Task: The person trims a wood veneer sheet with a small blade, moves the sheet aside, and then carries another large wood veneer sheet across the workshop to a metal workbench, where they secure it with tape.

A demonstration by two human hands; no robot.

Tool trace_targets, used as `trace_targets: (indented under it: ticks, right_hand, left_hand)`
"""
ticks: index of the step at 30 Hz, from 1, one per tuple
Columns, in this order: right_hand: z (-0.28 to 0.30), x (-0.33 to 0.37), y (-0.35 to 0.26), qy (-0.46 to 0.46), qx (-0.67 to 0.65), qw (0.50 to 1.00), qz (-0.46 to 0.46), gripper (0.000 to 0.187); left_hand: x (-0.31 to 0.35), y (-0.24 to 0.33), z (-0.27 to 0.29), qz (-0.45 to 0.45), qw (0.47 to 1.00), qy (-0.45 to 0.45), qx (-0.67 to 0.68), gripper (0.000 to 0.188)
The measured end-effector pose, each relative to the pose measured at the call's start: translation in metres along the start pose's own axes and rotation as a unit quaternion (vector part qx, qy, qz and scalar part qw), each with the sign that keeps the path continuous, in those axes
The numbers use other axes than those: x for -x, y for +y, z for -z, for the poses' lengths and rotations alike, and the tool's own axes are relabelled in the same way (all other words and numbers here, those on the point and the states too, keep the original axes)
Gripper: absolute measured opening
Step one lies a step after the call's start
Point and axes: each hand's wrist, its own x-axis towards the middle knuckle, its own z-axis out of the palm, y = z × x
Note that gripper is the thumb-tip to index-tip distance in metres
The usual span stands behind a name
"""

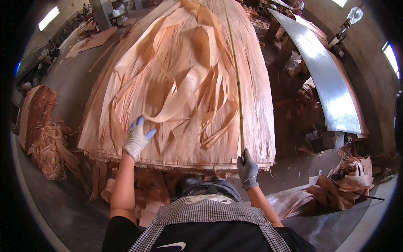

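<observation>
A large stack of thin, pinkish wood veneer sheets point(256, 105) spreads out in front of me. Loose, curling veneer strips point(189, 90) lie tangled across its top. My left hand point(137, 138), in a white glove with blue fingertips, is over the stack's near left part. Its thumb stands apart from the fingers, and the fingertips are at the near bend of a curled strip; I cannot tell whether they touch it. My right hand point(248, 170), in a dark grey glove, is closed around the near end of a thin bamboo stick point(238, 84), which runs lengthwise away over the sheets.
A long, shiny metal-topped table point(321, 69) stands at the right. Veneer scraps point(342, 185) lie heaped on the floor at lower right. To the left are a bundle of crumpled veneer point(50, 151) and a stacked pile point(38, 111). A pillar point(100, 14) rises at the far left.
</observation>
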Motion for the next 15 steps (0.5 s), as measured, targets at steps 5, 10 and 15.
trace_targets:
  ticks: [5,10,15]
  right_hand:
    - [-0.001,0.015,0.031,-0.09,0.108,0.989,-0.049,0.05]
    - [0.011,0.022,0.058,-0.117,0.073,0.987,-0.078,0.051]
    - [0.027,0.022,0.067,-0.088,-0.017,0.993,-0.078,0.052]
  left_hand:
    - [-0.04,0.101,-0.063,-0.084,0.985,-0.085,0.127,0.079]
    - [-0.065,0.196,-0.134,0.005,0.979,-0.203,-0.02,0.076]
    - [-0.097,0.151,-0.17,0.022,0.939,-0.159,0.305,0.029]
